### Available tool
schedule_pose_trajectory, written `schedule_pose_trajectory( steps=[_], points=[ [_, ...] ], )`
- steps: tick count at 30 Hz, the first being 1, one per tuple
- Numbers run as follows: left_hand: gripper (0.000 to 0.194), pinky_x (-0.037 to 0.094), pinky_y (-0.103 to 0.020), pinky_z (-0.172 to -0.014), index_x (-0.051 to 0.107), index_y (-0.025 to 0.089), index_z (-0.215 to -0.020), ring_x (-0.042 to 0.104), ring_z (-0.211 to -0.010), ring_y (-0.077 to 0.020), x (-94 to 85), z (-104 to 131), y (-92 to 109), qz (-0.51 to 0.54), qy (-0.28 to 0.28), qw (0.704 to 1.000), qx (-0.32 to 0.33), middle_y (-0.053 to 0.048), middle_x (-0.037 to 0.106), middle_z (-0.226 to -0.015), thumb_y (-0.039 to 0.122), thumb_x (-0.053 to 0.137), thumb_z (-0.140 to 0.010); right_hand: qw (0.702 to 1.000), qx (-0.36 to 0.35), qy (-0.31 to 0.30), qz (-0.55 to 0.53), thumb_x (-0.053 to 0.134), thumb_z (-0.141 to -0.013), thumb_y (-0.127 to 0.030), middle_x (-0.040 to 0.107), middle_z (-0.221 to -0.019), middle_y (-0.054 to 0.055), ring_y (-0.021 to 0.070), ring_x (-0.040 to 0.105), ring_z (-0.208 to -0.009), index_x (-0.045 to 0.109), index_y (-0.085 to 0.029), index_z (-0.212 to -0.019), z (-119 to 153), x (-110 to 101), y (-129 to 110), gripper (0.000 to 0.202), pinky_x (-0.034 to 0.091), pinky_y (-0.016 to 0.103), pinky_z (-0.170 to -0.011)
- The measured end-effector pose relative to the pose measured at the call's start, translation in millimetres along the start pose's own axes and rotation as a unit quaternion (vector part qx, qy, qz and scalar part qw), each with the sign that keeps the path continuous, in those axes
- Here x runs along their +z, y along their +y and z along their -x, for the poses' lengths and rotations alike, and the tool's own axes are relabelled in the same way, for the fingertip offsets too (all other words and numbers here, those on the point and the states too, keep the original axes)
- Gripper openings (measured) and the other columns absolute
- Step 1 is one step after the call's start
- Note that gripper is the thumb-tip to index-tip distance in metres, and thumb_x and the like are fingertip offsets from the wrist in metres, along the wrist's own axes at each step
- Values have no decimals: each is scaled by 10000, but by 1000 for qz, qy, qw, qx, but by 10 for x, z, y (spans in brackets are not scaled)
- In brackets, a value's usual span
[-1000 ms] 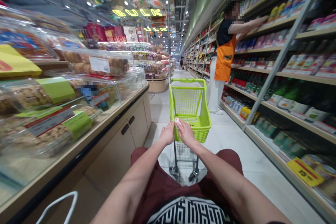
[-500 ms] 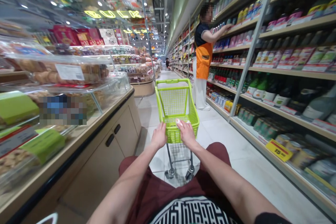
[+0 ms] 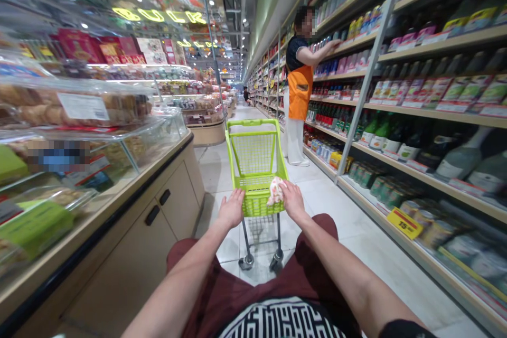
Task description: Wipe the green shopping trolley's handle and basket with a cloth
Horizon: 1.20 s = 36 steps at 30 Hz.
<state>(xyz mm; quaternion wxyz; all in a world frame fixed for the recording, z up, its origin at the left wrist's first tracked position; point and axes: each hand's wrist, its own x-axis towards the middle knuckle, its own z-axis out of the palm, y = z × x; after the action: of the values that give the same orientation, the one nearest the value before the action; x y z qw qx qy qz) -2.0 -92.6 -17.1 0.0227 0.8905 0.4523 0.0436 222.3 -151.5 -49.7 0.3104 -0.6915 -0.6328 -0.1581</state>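
A small lime-green shopping cart (image 3: 255, 168) stands right in front of me on grey legs with black casters. At its near left corner is my left hand (image 3: 232, 208), fingers stretched out along the basket's side with nothing in them. My right hand (image 3: 293, 200) is at the near right corner, its fingers closed on a crumpled white cloth (image 3: 275, 190) with reddish spots. The cloth lies against the near rim of the basket. Through the mesh the inside of the basket shows no goods.
Bottles and cans fill the shelves (image 3: 428, 111) on my right, with a yellow price tag (image 3: 404, 223) low down. A person in an orange apron (image 3: 300, 90) stands there reaching to a shelf. Left is a wooden counter (image 3: 162, 227) with packaged food (image 3: 75, 105). A tiled aisle (image 3: 249, 112) runs ahead.
My right hand has shifted outward to the cart's right corner, and more of the cloth shows. My left hand's fingers have straightened. The whole view has swung slightly to the right.
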Motion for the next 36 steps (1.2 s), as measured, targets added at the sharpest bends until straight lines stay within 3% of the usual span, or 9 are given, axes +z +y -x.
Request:
schedule_pose_trajectory(
  steps=[6, 9, 14, 17, 20, 22, 27, 31, 36],
  points=[
    [643, 166, -503, -1026, 337, 141, -1279, 174, -1312, -246, -10, -23, 162, 85, 29, 995, -42, -129, 253, -1412, 117, 498, -657, 995, -23, 3, -92, 441, -710, -57, 528, -1171, 103, 226, 444, -1086, 572, -182, -1084, -37, 123, -417, 415, 245, 429, -1000],
    [526, 231, -427, -1018, 423, 135, -1216, 333, -1243, -238, -53, -23, 338, 267, 88, 959, -34, -130, 386, -1343, 172, 491, -696, 978, 40, 27, -201, 412, -678, -36, 591, -1053, 79, 192, 515, -993, 617, -181, -1005, -159, 94, -604, 413, 339, 367, -955],
    [403, 444, -286, -739, 558, 153, -1051, 596, -879, -195, -211, -47, 644, 649, 96, 752, -65, -71, 645, -982, 396, 474, -741, 886, 187, 67, -420, 466, -622, -107, 637, -938, 44, 174, 578, -878, 645, -174, -948, -311, -178, -826, 378, 458, 296, -817],
    [377, 413, -223, -532, 593, 145, -888, 584, -621, -140, -339, -33, 714, 763, 82, 637, -68, -31, 651, -730, 438, 584, -652, 785, 247, 40, -567, 519, -643, -233, 663, -824, 33, 174, 610, -739, 635, -154, -974, -312, -340, -1012, 360, 502, 269, -648],
    [343, 349, -195, -435, 574, 130, -708, 511, -464, -98, -422, 12, 691, 820, 67, 566, -57, 9, 584, -546, 404, 693, -539, 712, 263, 5, -651, 530, -650, -288, 668, -782, 57, 187, 624, -681, 595, -105, -1042, -290, -448, -1149, 437, 510, 286, -603],
    [342, 336, -191, -415, 568, 125, -664, 491, -433, -90, -432, 43, 647, 835, 67, 543, -52, 17, 566, -507, 383, 722, -500, 742, 254, 3, -620, 512, -659, -264, 665, -847, 94, 215, 632, -749, 597, -92, -1031, -272, -499, -1185, 418, 518, 329, -667],
    [330, 372, -207, -427, 599, 118, -680, 540, -474, -122, -358, 66, 489, 848, 128, 510, -60, -11, 613, -554, 354, 731, -492, 933, 43, 118, -337, 500, -694, -168, 458, -1271, 110, 246, 397, -1192, 623, -162, -1027, -170, -569, -1228, 355, 334, 401, -998],
    [239, 467, -245, -648, 621, 122, -700, 624, -705, -184, -367, 110, 379, 868, 145, 471, -65, -52, 667, -692, 256, 722, -529, 956, -126, 55, -258, 459, -761, -137, 399, -1330, 69, 209, 334, -1239, 462, -212, -1244, -68, -455, -1340, 489, 309, 393, -1024],
    [155, 480, -261, -708, 616, 137, -790, 635, -784, -194, -549, 282, 368, 900, 72, 410, -127, -62, 679, -764, 236, 634, -672, 958, -148, 1, -247, 487, -723, -132, 349, -1358, 80, 230, 285, -1264, 373, -171, -1306, -93, -224, -1361, 595, 296, 411, -1032]
  ],
)
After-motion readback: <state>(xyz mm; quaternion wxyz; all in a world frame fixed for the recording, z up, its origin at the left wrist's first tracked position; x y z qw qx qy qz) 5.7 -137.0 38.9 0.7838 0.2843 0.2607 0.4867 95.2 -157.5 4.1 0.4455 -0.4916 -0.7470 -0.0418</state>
